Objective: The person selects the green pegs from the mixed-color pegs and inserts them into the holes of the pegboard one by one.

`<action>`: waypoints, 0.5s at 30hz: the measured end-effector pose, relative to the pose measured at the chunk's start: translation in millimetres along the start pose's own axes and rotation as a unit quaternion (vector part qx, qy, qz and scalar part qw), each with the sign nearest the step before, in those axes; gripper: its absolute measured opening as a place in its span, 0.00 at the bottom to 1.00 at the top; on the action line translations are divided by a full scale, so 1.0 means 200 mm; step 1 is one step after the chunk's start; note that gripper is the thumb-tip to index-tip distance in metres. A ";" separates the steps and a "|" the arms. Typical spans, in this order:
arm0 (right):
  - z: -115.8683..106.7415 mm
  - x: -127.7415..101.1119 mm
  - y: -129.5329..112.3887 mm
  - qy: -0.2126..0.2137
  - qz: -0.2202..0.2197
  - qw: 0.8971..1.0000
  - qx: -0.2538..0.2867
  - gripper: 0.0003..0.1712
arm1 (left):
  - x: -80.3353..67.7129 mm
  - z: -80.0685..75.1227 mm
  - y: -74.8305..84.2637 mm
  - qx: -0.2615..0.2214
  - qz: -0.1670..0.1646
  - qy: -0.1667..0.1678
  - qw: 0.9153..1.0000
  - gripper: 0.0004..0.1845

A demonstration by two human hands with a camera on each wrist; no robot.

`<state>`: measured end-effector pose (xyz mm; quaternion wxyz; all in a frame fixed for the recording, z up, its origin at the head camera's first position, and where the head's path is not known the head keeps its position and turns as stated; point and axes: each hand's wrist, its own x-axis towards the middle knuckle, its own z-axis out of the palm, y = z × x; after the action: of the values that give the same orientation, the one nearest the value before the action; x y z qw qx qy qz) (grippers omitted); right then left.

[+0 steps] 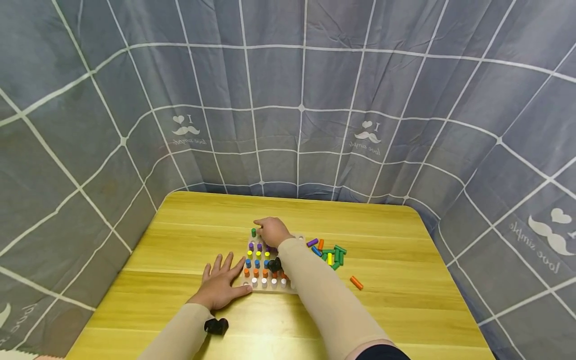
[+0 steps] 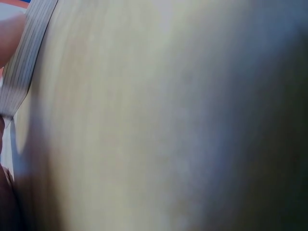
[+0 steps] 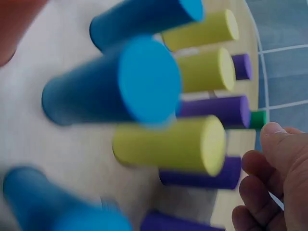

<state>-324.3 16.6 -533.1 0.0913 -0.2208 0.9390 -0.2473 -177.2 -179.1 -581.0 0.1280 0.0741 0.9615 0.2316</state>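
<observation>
On the table (image 1: 180, 235), the left hand (image 1: 220, 286) lies flat, fingers spread, steadying the pegboard (image 1: 268, 286), while the right hand (image 1: 272, 231), fingers loosely curled and holding nothing visible, sits beside the green peg (image 1: 253, 232) in the far row; filling appears underway, and the next move likely calls for a loose peg (image 1: 356, 282).

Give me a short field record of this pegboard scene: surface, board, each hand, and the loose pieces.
surface: yellow wooden table
board: pale pegboard with rows of white, orange, blue, yellow and purple cylinder pegs
green peg: small green cylinder peg upright at the board's far left corner
right hand: right hand at the board's far end, fingers curled beside the green peg; grip unclear
left hand: left hand flat on the table, fingertips at the board's near left edge
loose pieces: pile of coloured pegs right of the board; lone orange peg nearer
</observation>
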 end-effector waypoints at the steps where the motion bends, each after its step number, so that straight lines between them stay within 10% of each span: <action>1: -0.02 -0.01 0.01 0.005 -0.005 1.000 0.002 0.24 | 0.00 0.00 0.00 0.001 0.001 -0.001 1.000 0.53; 15: -0.32 -0.24 0.34 0.070 -0.002 0.997 0.019 0.23 | -0.02 -0.01 0.02 -0.006 0.008 0.002 1.000 0.52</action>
<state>-324.9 119.7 -508.9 0.0288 -0.2028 0.9379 -0.2799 -173.1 -178.1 -575.9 0.1247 0.0805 0.9598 0.2383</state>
